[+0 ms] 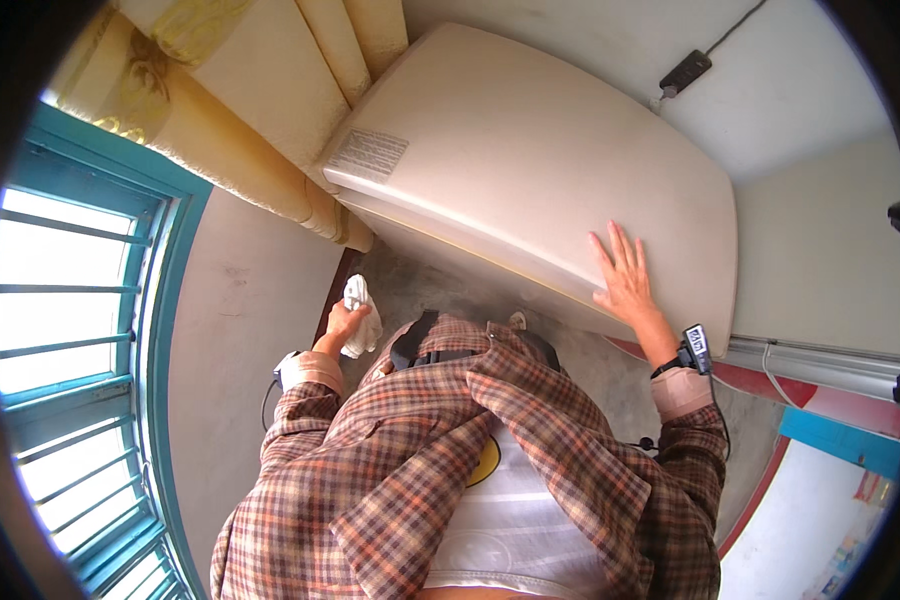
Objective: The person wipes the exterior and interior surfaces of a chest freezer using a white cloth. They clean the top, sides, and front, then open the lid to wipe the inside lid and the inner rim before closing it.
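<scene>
My left hand (344, 325) is closed around a crumpled white cloth (363, 338), which hangs down beside my body near the wall. My right hand (625, 278) lies with its fingers spread on the smooth top of a large beige appliance (530, 130), close to its front edge. A printed label (369, 156) is stuck on the top near the appliance's left corner. What kind of appliance it is, I cannot tell.
Cream and yellow curtains (240, 140) hang at the appliance's left side. To my left is a teal window frame (160, 300) with bars. A black power strip (686, 72) with a cord lies behind the appliance. Grey floor (625, 385) shows below.
</scene>
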A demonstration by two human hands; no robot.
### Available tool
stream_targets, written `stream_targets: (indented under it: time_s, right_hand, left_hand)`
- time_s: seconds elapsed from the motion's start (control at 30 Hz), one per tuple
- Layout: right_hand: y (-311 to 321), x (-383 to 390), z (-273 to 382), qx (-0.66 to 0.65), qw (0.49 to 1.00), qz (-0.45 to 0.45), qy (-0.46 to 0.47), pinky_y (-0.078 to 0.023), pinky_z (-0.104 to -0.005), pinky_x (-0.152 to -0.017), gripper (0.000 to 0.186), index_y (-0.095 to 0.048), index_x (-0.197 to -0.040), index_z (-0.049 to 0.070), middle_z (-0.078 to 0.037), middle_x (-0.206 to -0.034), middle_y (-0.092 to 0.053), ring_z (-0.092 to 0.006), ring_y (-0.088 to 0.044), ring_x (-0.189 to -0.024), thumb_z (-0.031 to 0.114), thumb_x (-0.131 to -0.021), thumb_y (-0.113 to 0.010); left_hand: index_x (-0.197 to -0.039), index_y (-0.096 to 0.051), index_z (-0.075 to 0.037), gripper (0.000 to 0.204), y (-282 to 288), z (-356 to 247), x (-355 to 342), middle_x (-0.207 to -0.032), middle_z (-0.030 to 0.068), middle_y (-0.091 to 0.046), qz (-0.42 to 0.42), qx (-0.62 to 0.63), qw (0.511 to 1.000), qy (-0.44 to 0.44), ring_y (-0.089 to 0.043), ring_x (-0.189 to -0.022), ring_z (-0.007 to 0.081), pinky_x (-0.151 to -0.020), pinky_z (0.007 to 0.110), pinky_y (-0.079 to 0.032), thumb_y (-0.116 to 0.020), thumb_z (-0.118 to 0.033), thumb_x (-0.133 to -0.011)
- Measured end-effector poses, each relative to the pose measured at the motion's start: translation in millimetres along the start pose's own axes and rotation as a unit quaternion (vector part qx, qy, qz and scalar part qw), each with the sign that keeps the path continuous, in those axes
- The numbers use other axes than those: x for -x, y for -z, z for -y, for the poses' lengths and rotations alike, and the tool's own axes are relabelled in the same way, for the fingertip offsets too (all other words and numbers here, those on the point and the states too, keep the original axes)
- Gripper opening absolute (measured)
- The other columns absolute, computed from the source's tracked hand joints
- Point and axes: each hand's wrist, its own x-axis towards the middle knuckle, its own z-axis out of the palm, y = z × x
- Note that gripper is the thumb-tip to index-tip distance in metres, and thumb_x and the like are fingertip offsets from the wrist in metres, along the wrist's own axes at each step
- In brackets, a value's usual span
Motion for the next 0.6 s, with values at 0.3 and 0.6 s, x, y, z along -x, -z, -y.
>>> stream_targets:
  time_s: [0.3,0.6]
  right_hand:
    - [-28.7,5.6,13.3,-0.028,0.999,-0.032,-0.014,-0.018,-0.0562,-0.114,0.108,-0.019,-0.152,0.021,-0.019,-0.156,-0.012,-0.0332,-0.016,-0.145,0.019,-0.064,-0.081]
    - [-5.5,65.6,-26.9,-0.158,0.945,-0.257,-0.127,-0.038,-0.0444,-0.104,0.059,-0.047,-0.136,0.008,-0.018,-0.135,-0.049,-0.0361,-0.046,-0.124,0.014,-0.081,-0.067]
  left_hand:
    - [-0.108,-0.066,0.001,0.053,12.2,4.7,12.9,-0.099,0.0194,-0.069,0.049,-0.054,0.997,-0.008,-0.067,-0.094,0.0299,-0.085,0.04,-0.051,-0.073,-0.037,-0.073]
    - [-0.109,-0.066,0.0,0.06,-29.6,2.8,-9.3,-0.1,0.0209,-0.069,0.133,-0.145,0.978,-0.069,-0.067,-0.097,0.0322,-0.083,0.042,-0.051,-0.076,-0.042,-0.068]
